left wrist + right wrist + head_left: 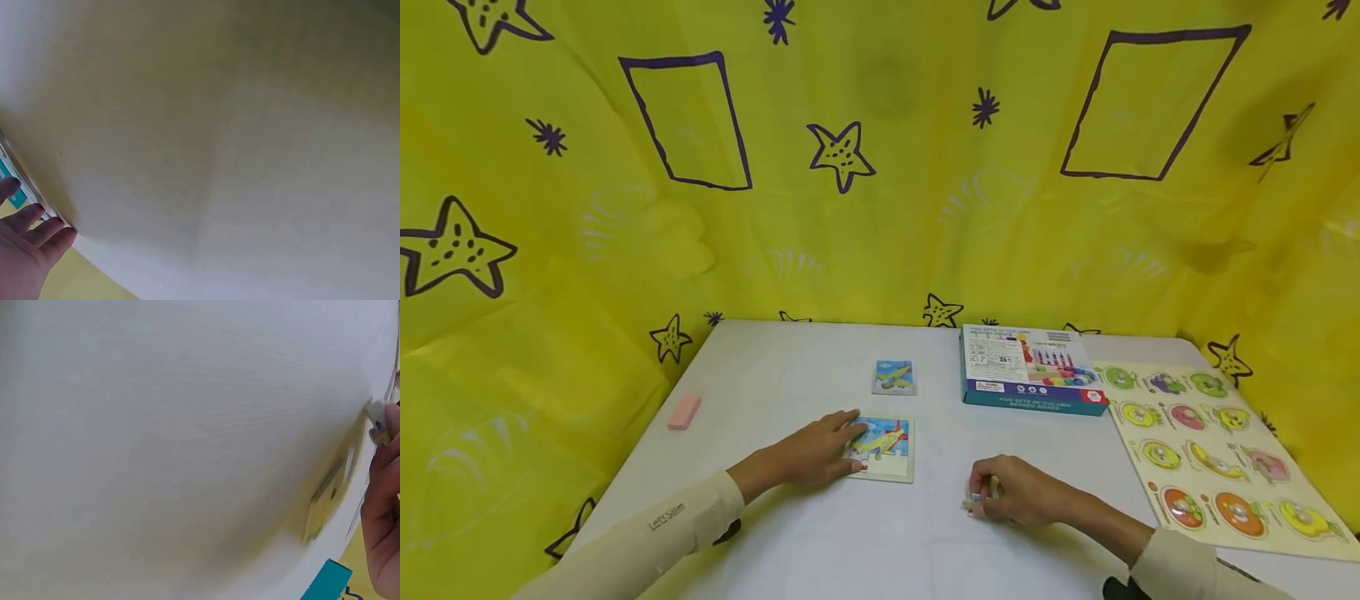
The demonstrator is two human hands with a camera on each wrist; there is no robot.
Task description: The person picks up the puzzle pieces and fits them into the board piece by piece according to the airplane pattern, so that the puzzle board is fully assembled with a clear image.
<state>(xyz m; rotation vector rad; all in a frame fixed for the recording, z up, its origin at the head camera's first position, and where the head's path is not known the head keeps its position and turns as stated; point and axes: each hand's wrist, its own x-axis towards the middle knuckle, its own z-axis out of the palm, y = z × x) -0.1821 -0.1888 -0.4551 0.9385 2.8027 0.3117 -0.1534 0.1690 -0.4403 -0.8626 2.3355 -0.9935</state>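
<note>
A small airplane jigsaw puzzle (887, 467) lies in a pale tray, its upper part filled with pieces and its lower part showing bare white. My left hand (812, 452) rests on the tray's left side, fingers extended over the picture; in the left wrist view the fingertips meet a thin edge. To the right of the tray, my right hand (1021, 493) pinches a small puzzle piece (973, 505) between thumb and fingers, low over the table. Below that hand, the right wrist view shows another flat yellow piece (326, 499). Behind the tray sits a small airplane picture (893, 377).
A pink block (684, 412) lies near the white table's left edge. At the back right is a flat teal-edged box (1033, 371). A fruit picture board (1217, 467) fills the right side. A yellow patterned curtain (880, 233) hangs behind the table.
</note>
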